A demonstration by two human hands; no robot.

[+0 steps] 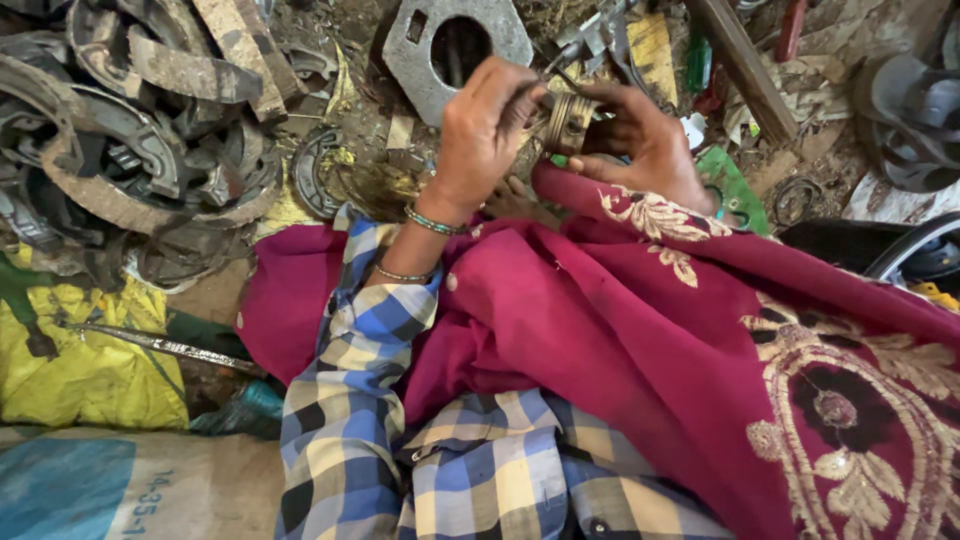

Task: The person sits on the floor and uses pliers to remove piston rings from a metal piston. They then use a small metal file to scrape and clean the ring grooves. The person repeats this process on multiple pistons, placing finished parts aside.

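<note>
Head view: right hand (640,140) gripping piston (568,122), left hand (480,135) pinching thin tool at its ring w/ fingers closed—keeping piston steady, prying gently seems best.

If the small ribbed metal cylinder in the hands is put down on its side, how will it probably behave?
The ribbed metal cylinder looks round, so on its side it would likely roll. It appears to be solid metal, probably stiff and heavy for its size. Both the left hand and the right hand grip it; its dull, grimy surface may be slightly slippery.

The left hand's (485,135) fingers hide part of the grooved metal cylinder (568,122); its far end is unclear.
</note>
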